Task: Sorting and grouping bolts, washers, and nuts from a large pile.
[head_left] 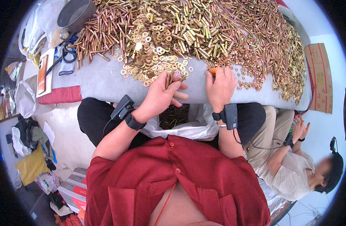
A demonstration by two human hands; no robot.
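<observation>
My left hand [160, 93] is closed around a few brass-coloured bolts [169, 80], just over the near edge of the table. One bolt with a small piece on its end [182, 79] points to the right from its fingers. A beige finger cot [181, 95] covers one finger of this hand. My right hand [222, 86] rests at the table beside the small nuts [250, 81], its fingers bent together. An orange finger cot [213, 70] shows at its fingertips. What those fingers hold, if anything, is hidden. Flat washers [154, 66] lie heaped in front of my left hand.
Long heaps of bolts [248, 22] and metal sleeves [197, 35] fill the far table. A grey pan [77, 17], scissors [68, 54] and a phone box [45, 73] are at the left. A white sack [195, 130] stands between my legs. A co-worker [293, 165] sits at the right.
</observation>
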